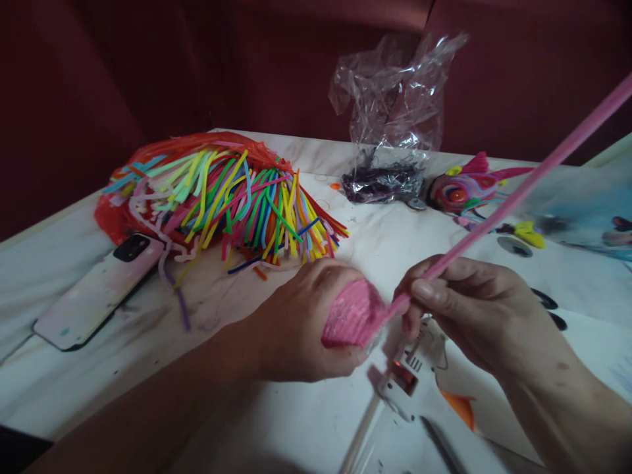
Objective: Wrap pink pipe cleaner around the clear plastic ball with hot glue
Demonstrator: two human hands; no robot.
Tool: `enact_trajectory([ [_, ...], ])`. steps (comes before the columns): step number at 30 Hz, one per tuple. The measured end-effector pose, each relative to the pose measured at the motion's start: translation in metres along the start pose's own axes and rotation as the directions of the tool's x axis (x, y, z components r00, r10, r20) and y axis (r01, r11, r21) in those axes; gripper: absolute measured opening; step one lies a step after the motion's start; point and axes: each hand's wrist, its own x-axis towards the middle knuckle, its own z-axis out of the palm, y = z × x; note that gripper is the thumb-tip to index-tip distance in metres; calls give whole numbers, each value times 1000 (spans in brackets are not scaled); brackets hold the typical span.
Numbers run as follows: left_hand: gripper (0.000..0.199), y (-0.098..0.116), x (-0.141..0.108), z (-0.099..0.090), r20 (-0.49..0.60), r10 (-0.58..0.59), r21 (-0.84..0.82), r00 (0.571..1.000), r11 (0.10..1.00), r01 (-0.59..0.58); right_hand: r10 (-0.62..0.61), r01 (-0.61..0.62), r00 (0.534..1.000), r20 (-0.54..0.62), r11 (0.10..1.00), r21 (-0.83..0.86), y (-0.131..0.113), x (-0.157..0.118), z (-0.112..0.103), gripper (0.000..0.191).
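My left hand point(306, 322) is wrapped round a rounded pink piece point(353, 313) whose surface shows rows of fuzzy pipe cleaner. Much of that piece is hidden by the palm and fingers. Between thumb and fingers, my right hand point(454, 299) pinches a long pink pipe cleaner point(513, 207). Its lower end meets the right edge of the pink piece, while the rest slants up and out of view at the right. Below the hands lies a glue gun point(399, 382) with a small red light, partly blurred.
A red bag point(108, 220) spills many coloured pipe cleaners point(266, 204) at the back left, beside a phone point(101, 289). Behind the hands stands a clear plastic bag point(395, 99) with dark stringy material. A colourful pipe-cleaner figure point(464, 187) and a yellow piece point(529, 234) lie right.
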Motion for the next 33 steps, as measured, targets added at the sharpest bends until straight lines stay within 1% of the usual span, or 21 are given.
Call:
enact_trajectory([
  [3,54,0,0,-1,2,-13,-2,1000,1000,13,30,-30,999,37,1000,-10,-3,-1,4,21],
  [5,56,1,0,0,2,-24,-8,1000,1000,24,35,-35,999,41,999,-19,-6,-1,7,20],
  [9,51,3,-1,1,12,-16,-13,1000,1000,16,45,-44,998,43,999,-27,-9,-2,15,16],
  [12,48,3,-1,1,16,-24,-15,1000,1000,25,22,-22,1000,-11,997,-68,-7,-3,17,17],
  [15,51,2,-2,1,9,-28,-9,1000,1000,28,-18,9,997,-80,994,-110,-4,-3,18,21],
  [19,52,1,-2,1,11,-26,-7,1000,1000,26,-18,9,993,-119,997,-82,-1,-3,19,25],
  [27,52,4,0,0,9,-34,-7,999,999,34,17,-14,994,-112,999,29,6,-6,19,21],
  [31,56,3,2,-2,37,-78,-10,996,997,79,20,-16,997,-79,999,51,9,-7,18,18],
  [33,58,2,2,-2,40,-89,-14,995,996,90,50,-48,998,-45,998,51,10,-8,18,20],
])
